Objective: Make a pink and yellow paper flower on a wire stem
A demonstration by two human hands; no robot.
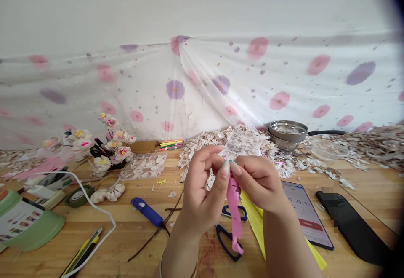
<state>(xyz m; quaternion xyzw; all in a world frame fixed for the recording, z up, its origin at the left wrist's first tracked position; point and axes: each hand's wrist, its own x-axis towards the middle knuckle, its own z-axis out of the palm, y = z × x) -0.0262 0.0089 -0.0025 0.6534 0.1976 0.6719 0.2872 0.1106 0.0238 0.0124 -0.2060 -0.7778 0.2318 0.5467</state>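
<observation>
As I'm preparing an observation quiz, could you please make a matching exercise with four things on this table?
1. Paper strip
2. Scissors
3. Sheet
4. Flowers

A. Yellow
B. Mostly white petals
C. Pink, hanging below left hand and right hand
D. Dark blue handles

Pairs: 1-C; 2-D; 3-A; 4-B

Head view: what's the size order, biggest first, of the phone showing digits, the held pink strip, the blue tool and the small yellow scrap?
As they look here:
1. Phone showing digits
2. Pink strip
3. Blue tool
4. Yellow scrap
The strip is held up, so nearness may flatter it.
</observation>
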